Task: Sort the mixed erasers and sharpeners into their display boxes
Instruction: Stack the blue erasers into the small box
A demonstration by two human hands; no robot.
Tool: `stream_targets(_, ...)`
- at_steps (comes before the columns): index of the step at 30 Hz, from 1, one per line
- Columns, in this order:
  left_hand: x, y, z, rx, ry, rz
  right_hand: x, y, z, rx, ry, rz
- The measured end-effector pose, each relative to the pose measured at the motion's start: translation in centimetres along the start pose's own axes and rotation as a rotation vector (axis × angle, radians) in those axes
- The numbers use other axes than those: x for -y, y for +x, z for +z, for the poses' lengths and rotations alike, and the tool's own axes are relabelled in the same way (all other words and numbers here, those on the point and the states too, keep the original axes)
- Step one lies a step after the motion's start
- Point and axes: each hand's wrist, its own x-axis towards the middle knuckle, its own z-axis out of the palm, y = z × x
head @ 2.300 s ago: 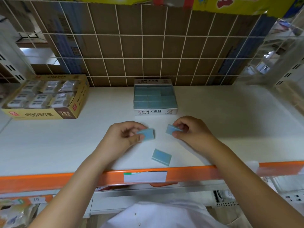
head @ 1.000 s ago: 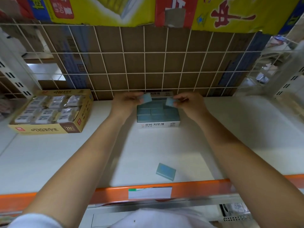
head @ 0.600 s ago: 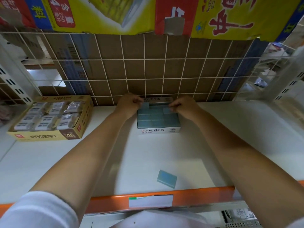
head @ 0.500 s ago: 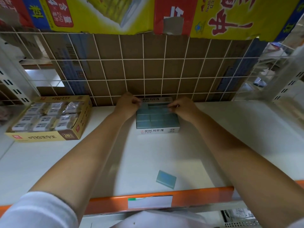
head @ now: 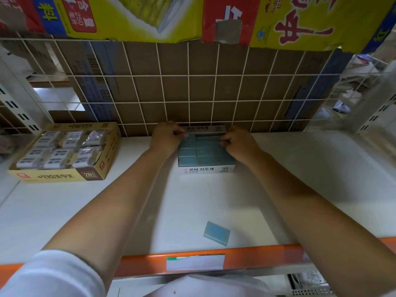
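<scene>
A white display box (head: 206, 169) of blue erasers stands at the back of the white shelf. Both my hands reach to its back row. My left hand (head: 166, 136) has curled fingers pinching a blue eraser (head: 190, 137) at the back left corner. My right hand (head: 241, 143) pinches another blue eraser at the back right, mostly hidden under its fingers. Both erasers sit low in the box, level with the others. One loose blue eraser (head: 216, 233) lies near the shelf's front edge, between my forearms.
A yellow display box (head: 64, 177) with several wrapped items stands at the left. A white wire grid (head: 188, 88) backed by cardboard closes the shelf behind the boxes. The orange front rail (head: 257, 257) carries a price label.
Both hands carried a blue eraser each from the shelf front up to the white box and lowered them into its back row. The loose eraser stayed put.
</scene>
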Motion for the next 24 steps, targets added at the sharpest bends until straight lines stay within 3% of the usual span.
stream_targets(9,-0.2,-0.5,0.7,-0.115,0.056,-0.010,-0.1,-0.6,1.1,-0.162,0.196,0.083)
stream_targets(12,-0.2,-1.3,1.1,-0.167,0.177,0.035,-0.1,-0.8,1.3,-0.175,0.208,0.086)
stream_targets(16,0.4,-1.8,0.7,-0.108,0.292,0.114,0.2,-1.8,1.2,-0.170,0.175,0.098)
stream_targets(20,0.4,-4.3,-1.0,-0.062,0.143,0.196,1.2,-5.0,0.6,-0.206,0.211,0.040)
stream_targets(22,0.5,-6.8,-2.1,-0.061,0.116,0.234,1.8,-7.8,0.2,-0.142,0.276,-0.023)
stream_targets(24,0.9,-9.1,-2.9,-0.012,0.166,0.252,2.3,-10.9,0.2,0.029,0.307,-0.061)
